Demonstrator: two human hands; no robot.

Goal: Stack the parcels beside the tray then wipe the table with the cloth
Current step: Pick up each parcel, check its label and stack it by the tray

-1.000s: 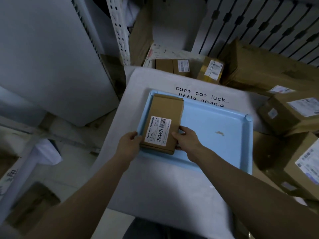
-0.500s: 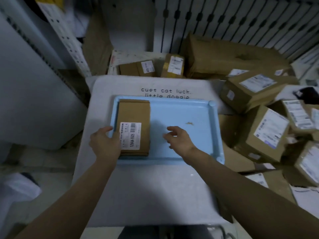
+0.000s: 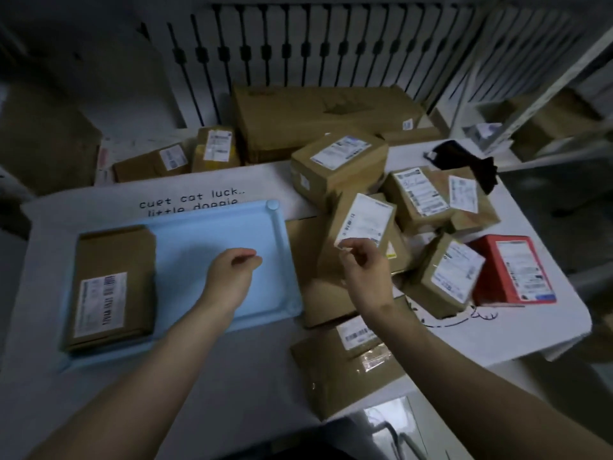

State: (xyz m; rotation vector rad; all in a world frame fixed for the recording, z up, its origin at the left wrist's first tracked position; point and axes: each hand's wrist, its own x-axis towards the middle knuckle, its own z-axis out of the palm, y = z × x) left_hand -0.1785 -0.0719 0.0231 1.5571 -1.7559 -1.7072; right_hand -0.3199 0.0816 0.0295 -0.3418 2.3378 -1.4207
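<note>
Left hand (image 3: 230,277) and right hand (image 3: 365,272), both released, have left the flat parcel (image 3: 112,260).

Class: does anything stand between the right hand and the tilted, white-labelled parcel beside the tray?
Nothing visible does: the right hand is already at the lower edge of the tilted parcel, just right of the tray.

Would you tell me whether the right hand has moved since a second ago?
Yes: the right hand went rightwards, from over the blue tray to beyond its right rim.
</note>
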